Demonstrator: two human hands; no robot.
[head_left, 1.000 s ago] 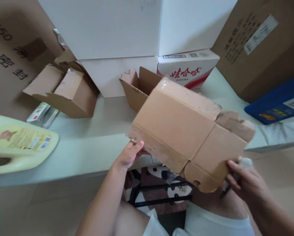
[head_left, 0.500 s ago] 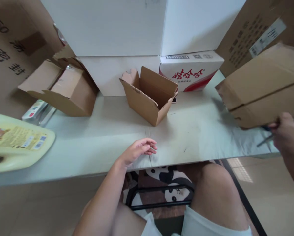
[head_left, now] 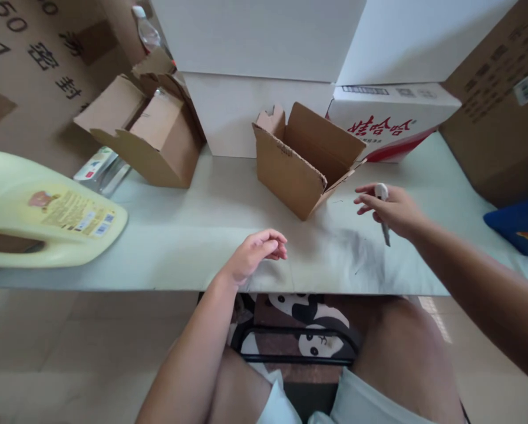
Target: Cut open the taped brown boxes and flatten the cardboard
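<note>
My right hand point(head_left: 396, 211) is over the right part of the table, near the open cardboard box. It holds a slim utility knife point(head_left: 382, 194) with a pale rounded end up and a grey tip pointing down; the fingers partly hide it. My left hand point(head_left: 260, 250) hovers or rests near the front edge, fingers loosely bent and holding nothing; contact with the cloth is unclear. Beyond both hands stands the small open cardboard box point(head_left: 286, 171), flaps up, with the visible part of its inside bare.
Another open carton point(head_left: 175, 153) stands left, holding a smaller box. A pale yellow jug point(head_left: 78, 218) lies in front of it. White boxes point(head_left: 259, 35), a red-lettered white box point(head_left: 392, 121) and large brown cartons point(head_left: 494, 135) line the back. A blue package point(head_left: 520, 224) sits right.
My right hand has let go of the brown carton at the right, now out of view, and moved left with the knife. The view has turned, shifting the back boxes rightward.
</note>
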